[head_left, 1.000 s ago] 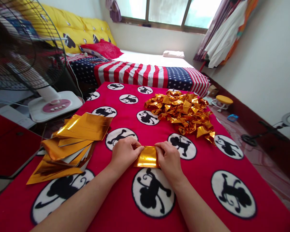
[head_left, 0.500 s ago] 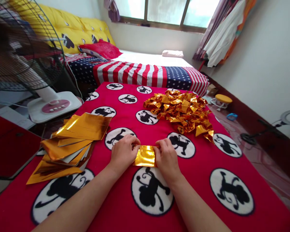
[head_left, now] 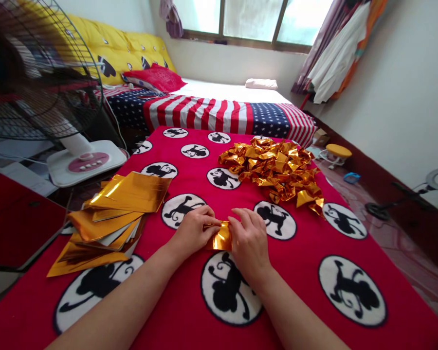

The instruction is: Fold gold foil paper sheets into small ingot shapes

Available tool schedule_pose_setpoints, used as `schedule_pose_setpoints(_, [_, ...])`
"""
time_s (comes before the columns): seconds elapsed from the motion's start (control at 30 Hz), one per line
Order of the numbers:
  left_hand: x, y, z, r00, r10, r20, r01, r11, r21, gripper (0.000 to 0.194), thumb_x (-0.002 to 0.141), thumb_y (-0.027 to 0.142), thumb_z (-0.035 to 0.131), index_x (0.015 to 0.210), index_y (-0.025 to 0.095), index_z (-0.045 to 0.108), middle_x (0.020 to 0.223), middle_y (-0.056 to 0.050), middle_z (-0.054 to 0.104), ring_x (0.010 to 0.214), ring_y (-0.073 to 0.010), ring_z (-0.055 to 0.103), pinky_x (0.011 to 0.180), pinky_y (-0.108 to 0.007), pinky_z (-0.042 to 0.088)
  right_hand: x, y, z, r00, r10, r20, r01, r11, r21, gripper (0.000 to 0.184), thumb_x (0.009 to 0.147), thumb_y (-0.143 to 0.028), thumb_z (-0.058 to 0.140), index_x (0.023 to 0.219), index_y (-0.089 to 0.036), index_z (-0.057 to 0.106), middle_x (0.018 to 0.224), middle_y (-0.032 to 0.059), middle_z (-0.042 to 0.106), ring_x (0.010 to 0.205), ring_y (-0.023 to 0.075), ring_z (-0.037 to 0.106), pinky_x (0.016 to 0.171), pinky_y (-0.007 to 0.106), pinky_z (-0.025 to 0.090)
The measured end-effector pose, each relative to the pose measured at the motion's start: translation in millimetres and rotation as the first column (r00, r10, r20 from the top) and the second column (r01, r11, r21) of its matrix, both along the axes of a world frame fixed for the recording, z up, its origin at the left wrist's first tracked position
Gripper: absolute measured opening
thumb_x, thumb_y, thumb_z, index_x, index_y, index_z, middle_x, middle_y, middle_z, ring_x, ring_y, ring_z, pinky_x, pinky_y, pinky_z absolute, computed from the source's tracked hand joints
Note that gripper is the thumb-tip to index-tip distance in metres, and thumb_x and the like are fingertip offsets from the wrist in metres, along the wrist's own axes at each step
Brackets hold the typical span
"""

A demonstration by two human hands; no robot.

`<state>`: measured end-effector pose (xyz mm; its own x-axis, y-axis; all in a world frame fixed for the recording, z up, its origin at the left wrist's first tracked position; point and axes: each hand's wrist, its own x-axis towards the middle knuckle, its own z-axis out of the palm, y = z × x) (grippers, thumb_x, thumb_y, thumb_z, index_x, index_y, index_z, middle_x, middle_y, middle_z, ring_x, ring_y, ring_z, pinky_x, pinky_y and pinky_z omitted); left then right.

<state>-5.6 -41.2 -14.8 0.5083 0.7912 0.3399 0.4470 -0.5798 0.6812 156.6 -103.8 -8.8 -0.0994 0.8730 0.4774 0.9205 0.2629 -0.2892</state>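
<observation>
A small sheet of gold foil paper [head_left: 222,238] lies on the red cloth between my two hands. My left hand [head_left: 196,227] pinches its left end between thumb and fingers. At the right end, my right hand [head_left: 248,238] grips the sheet, its fingers bent over the upper edge and covering part of it. To the left is a loose, fanned stack of flat gold foil sheets [head_left: 131,192]. A heap of folded gold foil pieces [head_left: 273,165] sits beyond my right hand.
The red cloth [head_left: 284,301] with monkey circles covers the table. A fan [head_left: 83,158] stands at the left, beside a dark red panel [head_left: 18,223]. Past the table is a bed [head_left: 204,114] with a striped cover. A yellow stool [head_left: 338,149] is on the floor at right.
My hands have drawn closer together along the foil paper, so less of it shows between them. My right fingers have lifted and reach further over its top edge.
</observation>
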Motion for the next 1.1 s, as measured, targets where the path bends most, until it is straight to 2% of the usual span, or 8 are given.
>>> schedule_pose_setpoints(0.13, [0.1, 0.3, -1.8, 0.999, -0.023, 0.039, 0.022, 1.0, 0.021, 0.019, 0.075, 0.003, 0.06, 0.064, 0.016, 0.07, 0.075, -0.003, 0.06, 0.073, -0.0135, 0.056, 0.069, -0.026, 0.046, -30.9, -15.5, 3.1, 0.974, 0.212, -0.08, -0.222, 0.964, -0.144, 0.069, 0.094, -0.043, 0.047, 0.147, -0.003, 0.027, 0.152, 0.0199, 0.033, 0.143, 0.0307, 0.025, 0.115, 0.051, 0.025])
schedule_pose_setpoints(0.2, [-0.1, -0.3, -0.9, 0.999, -0.014, 0.042, 0.013, 1.0, 0.023, 0.019, 0.075, 0.004, 0.061, 0.06, 0.015, 0.067, 0.072, -0.003, 0.059, 0.07, -0.0128, 0.054, 0.066, -0.026, 0.045, -43.7, -21.8, 2.3, 0.967, 0.212, -0.139, -0.238, 0.949, -0.208, 0.093, 0.089, -0.06, 0.047, 0.151, 0.0, 0.01, 0.155, 0.024, 0.02, 0.146, 0.0323, 0.016, 0.114, 0.053, 0.027])
schedule_pose_setpoints(0.3, [-0.4, -1.3, 1.0, 1.0, -0.015, 0.019, 0.015, 1.0, 0.008, 0.019, 0.076, 0.006, 0.061, 0.06, 0.014, 0.067, 0.073, -0.003, 0.06, 0.07, -0.0128, 0.054, 0.066, -0.026, 0.044, -49.4, -25.4, -1.7, 0.972, 0.173, -0.159, -0.213, 0.934, -0.286, 0.112, 0.08, -0.075, 0.044, 0.15, 0.003, 0.004, 0.155, 0.0286, 0.011, 0.146, 0.0349, 0.007, 0.114, 0.055, 0.026])
schedule_pose_setpoints(0.6, [0.0, 0.6, -2.3, 1.0, 0.011, -0.016, -0.011, 1.0, -0.002, 0.013, 0.08, 0.014, 0.065, 0.081, 0.018, 0.077, 0.078, -0.005, 0.064, 0.074, -0.0146, 0.058, 0.07, -0.027, 0.047, -3.3, -23.6, -6.8, 0.975, 0.166, 0.145, -0.109, 0.934, -0.341, 0.095, 0.084, -0.07, 0.044, 0.147, -0.001, 0.029, 0.155, 0.0237, 0.019, 0.146, 0.0323, 0.012, 0.117, 0.051, 0.02])
schedule_pose_setpoints(0.87, [3.7, -6.0, 11.1, 0.982, 0.09, -0.166, -0.078, 0.994, 0.081, 0.011, 0.081, 0.018, 0.065, 0.077, 0.019, 0.076, 0.079, -0.005, 0.063, 0.08, -0.0189, 0.059, 0.077, -0.034, 0.05, 13.3, -23.5, -8.1, 0.966, 0.076, 0.245, 0.01, 0.943, -0.333, 0.088, 0.084, -0.065, 0.049, 0.148, -0.007, 0.031, 0.156, 0.0189, 0.021, 0.146, 0.031, 0.015, 0.116, 0.052, 0.015])
schedule_pose_setpoints(0.93, [13.2, -13.2, 19.3, 0.98, 0.131, -0.152, -0.11, 0.984, 0.142, 0.016, 0.085, 0.019, 0.059, 0.082, 0.019, 0.074, 0.093, -0.008, 0.065, 0.094, -0.0225, 0.059, 0.09, -0.039, 0.048, 11.2, -24.1, -10.5, 0.968, 0.069, 0.242, 0.01, 0.95, -0.312, 0.088, 0.084, -0.064, 0.05, 0.147, -0.006, 0.031, 0.156, 0.0196, 0.022, 0.146, 0.0318, 0.014, 0.117, 0.052, 0.014])
schedule_pose_setpoints(1.0, [27.1, -21.1, 27.6, 0.996, 0.05, -0.069, -0.043, 0.993, 0.109, 0.027, 0.092, 0.024, 0.05, 0.111, 0.019, 0.068, 0.122, -0.011, 0.06, 0.115, -0.0233, 0.054, 0.103, -0.04, 0.043, 9.8, -25.1, -12.3, 0.97, 0.073, 0.233, -0.003, 0.958, -0.286, 0.083, 0.085, -0.06, 0.05, 0.147, -0.008, 0.032, 0.155, 0.019, 0.025, 0.145, 0.0332, 0.016, 0.116, 0.054, 0.013])
schedule_pose_setpoints(1.1, [51.4, -28.2, 36.0, 0.981, -0.171, -0.086, 0.171, 0.985, -0.006, 0.061, 0.094, 0.045, 0.044, 0.148, 0.021, 0.032, 0.158, -0.013, 0.022, 0.145, -0.0282, 0.021, 0.116, -0.046, 0.027, 11.4, -27.1, -14.8, 0.979, 0.094, 0.183, -0.049, 0.97, -0.237, 0.069, 0.086, -0.047, 0.052, 0.147, -0.019, 0.037, 0.153, 0.0131, 0.034, 0.143, 0.0343, 0.022, 0.115, 0.058, 0.013])
